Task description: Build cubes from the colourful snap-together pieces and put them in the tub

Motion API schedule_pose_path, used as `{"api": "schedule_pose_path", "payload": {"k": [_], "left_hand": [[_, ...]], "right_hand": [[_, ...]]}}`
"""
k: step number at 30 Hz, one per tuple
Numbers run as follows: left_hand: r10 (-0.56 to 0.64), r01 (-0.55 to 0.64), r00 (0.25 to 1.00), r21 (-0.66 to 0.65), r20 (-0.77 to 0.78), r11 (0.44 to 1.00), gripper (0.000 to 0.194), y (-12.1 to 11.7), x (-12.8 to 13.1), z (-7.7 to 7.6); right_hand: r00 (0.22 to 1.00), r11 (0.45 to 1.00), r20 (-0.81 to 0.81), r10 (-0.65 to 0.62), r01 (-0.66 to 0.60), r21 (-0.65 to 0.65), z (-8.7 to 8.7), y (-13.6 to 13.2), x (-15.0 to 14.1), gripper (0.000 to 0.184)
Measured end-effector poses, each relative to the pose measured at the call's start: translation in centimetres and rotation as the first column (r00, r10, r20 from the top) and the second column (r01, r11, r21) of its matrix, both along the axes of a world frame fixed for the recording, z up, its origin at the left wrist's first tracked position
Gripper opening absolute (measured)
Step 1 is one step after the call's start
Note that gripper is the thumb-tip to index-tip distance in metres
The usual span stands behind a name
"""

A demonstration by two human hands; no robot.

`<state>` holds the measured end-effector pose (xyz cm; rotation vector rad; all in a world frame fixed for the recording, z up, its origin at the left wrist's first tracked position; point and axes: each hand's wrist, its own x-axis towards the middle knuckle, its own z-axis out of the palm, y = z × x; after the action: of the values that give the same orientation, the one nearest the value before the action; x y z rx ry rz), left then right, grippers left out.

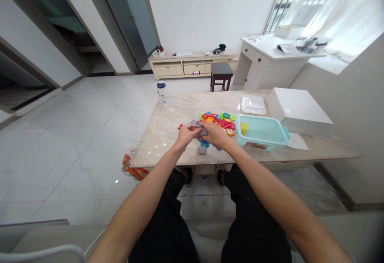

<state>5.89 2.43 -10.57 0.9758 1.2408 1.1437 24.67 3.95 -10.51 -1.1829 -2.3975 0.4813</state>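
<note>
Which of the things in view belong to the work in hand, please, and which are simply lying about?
In hand:
- grayish piece between the left hand and right hand
- colorful interlocking plastic tiles
- turquoise bin, probably, with yellow pieces inside

Lying about, apparently:
- water bottle
- white box
- dark stool

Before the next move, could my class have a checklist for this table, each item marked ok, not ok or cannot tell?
1. Left hand and right hand both at the grey piece: ok.
2. Firm grip on it: cannot tell; the hands partly hide it.
3. Bin uncovered: ok; the lid lies behind it on the table.
4. All pieces in one pile: not ok; two white squares lie off to the left.
5. Bottle upright, apart from the hands: ok.
</note>
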Motion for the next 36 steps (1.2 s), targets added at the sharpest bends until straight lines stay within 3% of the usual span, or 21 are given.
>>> {"api": "schedule_pose_path", "payload": {"k": [5, 8, 12, 16, 23, 28, 36], "left_hand": [[-0.151, 0.150, 0.985, 0.018, 0.079, 0.989, 0.042, -0.2, -1.0, 0.8], [-0.286, 0.306, 0.924, -0.041, 0.252, 0.951, 0.042, -0.1, -2.1, 0.9], [-0.349, 0.398, 0.854, -0.050, 0.387, 0.916, 0.042, 0.3, -2.9, 0.2], [-0.387, 0.420, 0.835, 0.000, 0.392, 0.907, 0.047, 0.8, -3.1, -0.4], [-0.394, 0.417, 0.853, 0.006, 0.343, 0.909, 0.054, 0.8, -3.3, 0.0], [-0.447, 0.459, 0.837, 0.040, 0.317, 0.888, 0.056, 0.7, -3.5, 0.1], [-0.449, 0.444, 0.855, 0.082, 0.261, 0.893, 0.060, 0.3, -3.1, 0.7]], "right_hand": [[0.979, 0.999, -0.197, -0.051, 0.052, -0.001, 0.5, 0.0, -0.1, 0.056], [0.944, 1.000, -0.329, -0.026, 0.030, 0.008, 0.8, -0.3, 0.0, 0.057], [0.921, 0.998, -0.388, 0.031, -0.048, -0.035, 1.3, -0.9, -0.3, 0.059], [0.919, 0.995, -0.390, 0.057, -0.083, -0.050, 1.8, -1.2, -0.7, 0.063], [0.924, 0.997, -0.377, 0.065, -0.078, -0.019, 2.2, -1.5, -0.9, 0.074], [0.926, 0.997, -0.369, 0.080, -0.081, 0.013, 2.0, -1.3, -0.4, 0.065], [0.900, 0.970, -0.386, 0.201, -0.129, 0.206, 1.2, -0.7, -0.3, 0.061]]}}
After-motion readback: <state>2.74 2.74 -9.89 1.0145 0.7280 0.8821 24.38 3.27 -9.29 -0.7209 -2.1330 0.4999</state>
